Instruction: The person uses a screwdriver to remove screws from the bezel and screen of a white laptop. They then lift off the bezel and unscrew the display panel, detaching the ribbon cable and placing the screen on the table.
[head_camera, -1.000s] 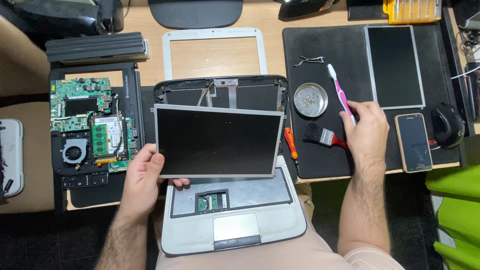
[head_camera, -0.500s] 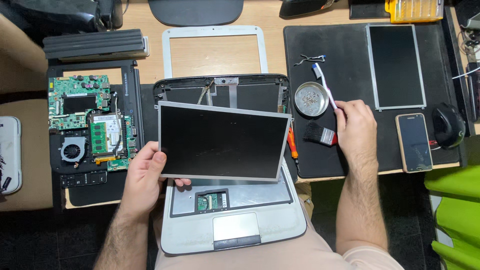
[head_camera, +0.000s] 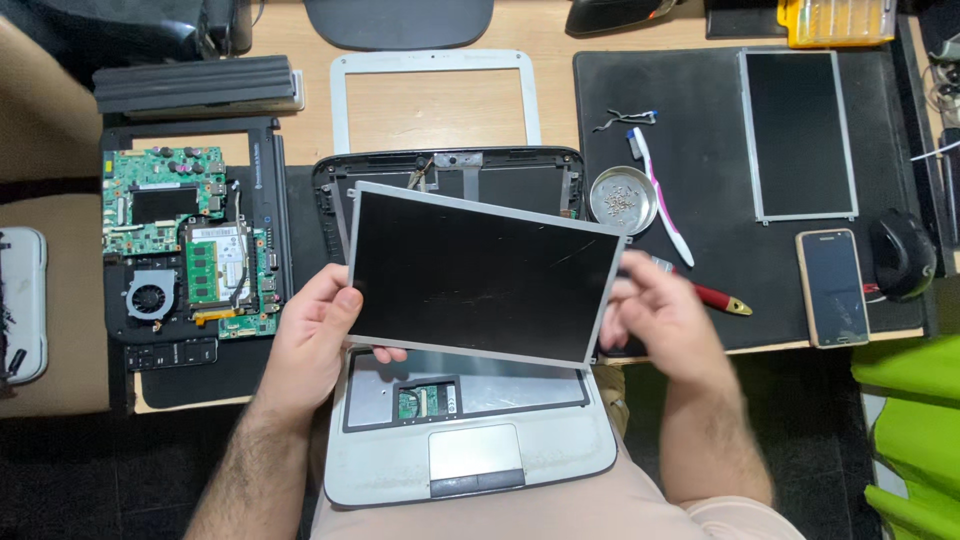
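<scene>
**Screen panel held over the open laptop**

While the grey laptop base (head_camera: 470, 460) lay nearest, across the lap, a flat, glossy black screen panel (head_camera: 485, 272) hung just above it, its long axis running left to right and tilted. The left hand (head_camera: 315, 335) gripped the panel's lower-left corner, fingers (head_camera: 385, 353) curled beneath. The right hand (head_camera: 665, 315) sat blurred at the right edge; its grip could not be told. Farther off on the worktop (head_camera: 430, 105) lay a round metal dish (head_camera: 622, 199) and a toothbrush (head_camera: 660, 195).

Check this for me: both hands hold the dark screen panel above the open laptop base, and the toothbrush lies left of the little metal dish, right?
Not quite. The head view shows the toothbrush lying right of the metal dish, not left. The rest stands: left hand and right hand hold the screen panel above the laptop base.
</scene>
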